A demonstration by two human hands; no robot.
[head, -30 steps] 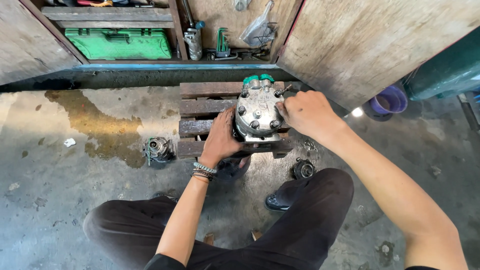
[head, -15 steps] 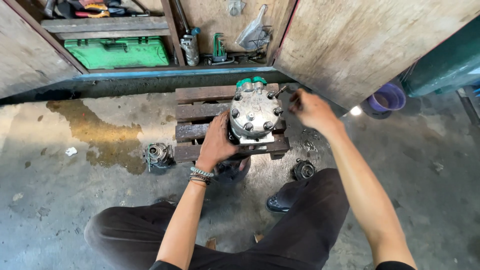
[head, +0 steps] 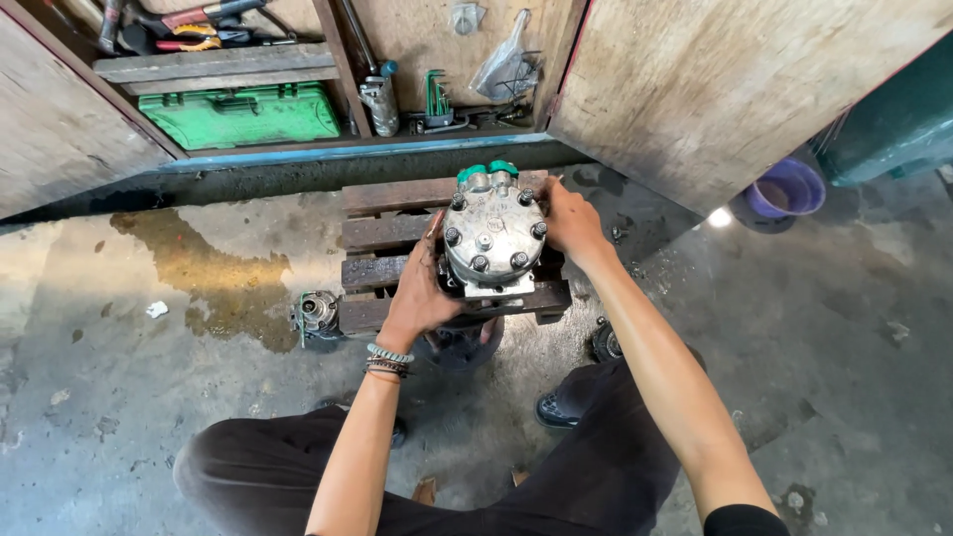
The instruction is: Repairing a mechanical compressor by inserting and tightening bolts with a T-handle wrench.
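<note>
Underneath both hands lies a stained concrete floor point(head: 149, 417), and on it a small wooden pallet point(head: 382, 233). Beyond the hands, a green case point(head: 243, 114) sits on a low shelf. Between the hands stands a grey metal compressor point(head: 491, 238) on the pallet, upright. The left hand point(head: 422, 288) presses its left side; the right hand point(head: 571, 223) grips its right side, hands apart. Left of the left hand rests a small metal part point(head: 318, 316).

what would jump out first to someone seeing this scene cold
At the centre, both hands grip a grimy metal compressor standing on a small wooden pallet: the left hand on its left side, the right hand on its upper right. Behind, a bright green toolbox sits in an open wooden cabinet, and a brownish spill stains the concrete floor to the left.
</note>
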